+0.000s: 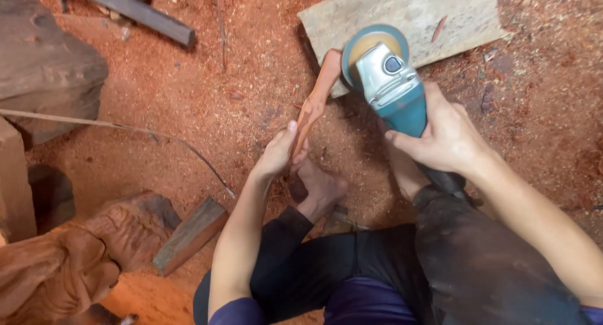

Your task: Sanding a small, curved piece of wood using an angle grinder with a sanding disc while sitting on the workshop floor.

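Observation:
My right hand [443, 135] grips the teal body of an angle grinder [388, 81], whose round disc sits at the top of a thin, curved reddish wooden piece [316, 102]. My left hand [277, 153] holds the lower end of that wooden piece. A bare foot [321, 188] rests just below my left hand, on the sawdust. The grinder's disc guard hides where the disc meets the wood.
Red sawdust [207, 99] covers the ground. A pale flat board [408, 17] lies behind the grinder. A carved wooden figure [75, 256], a small wood block [188, 236], a dark rock-like chunk [44, 67] and a dark bar [135, 9] are at left.

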